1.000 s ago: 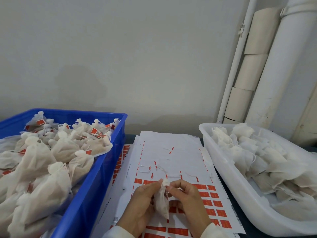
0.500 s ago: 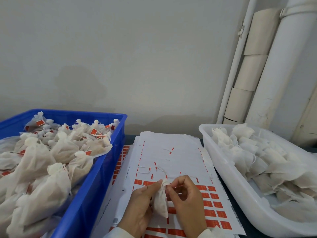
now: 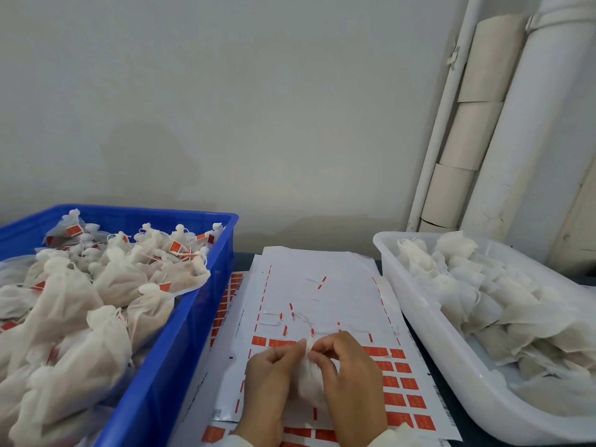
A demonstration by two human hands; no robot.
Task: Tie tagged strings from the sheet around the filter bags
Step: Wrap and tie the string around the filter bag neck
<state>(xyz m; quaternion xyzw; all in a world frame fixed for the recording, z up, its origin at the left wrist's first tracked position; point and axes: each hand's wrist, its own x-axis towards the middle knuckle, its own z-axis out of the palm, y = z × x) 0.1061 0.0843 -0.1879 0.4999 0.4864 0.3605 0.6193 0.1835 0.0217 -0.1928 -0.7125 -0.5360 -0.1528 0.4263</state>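
White mesh of a filter bag (image 3: pixel 310 382) is held upright between both hands just above the sheet (image 3: pixel 322 279), low in the view at 6 o'clock. Its gathered neck is pinched by the fingers of the left hand (image 3: pixel 269 379) from 9 o'clock and by the curled fingers of the right hand (image 3: pixel 350 379) from 3 o'clock; whether a string is already round the neck cannot be told. Rows of red tags (image 3: pixel 400 383) are carried on the sheet, with loose strings (image 3: pixel 303 316) lying at 12 o'clock from the hands. At 9 o'clock a blue crate (image 3: pixel 180 343) is filled with tied bags (image 3: pixel 80 317). At 3 o'clock a white tub (image 3: pixel 429 330) is filled with untied bags (image 3: pixel 483 295). Everything is carried on a dark counter (image 3: pixel 454 414).
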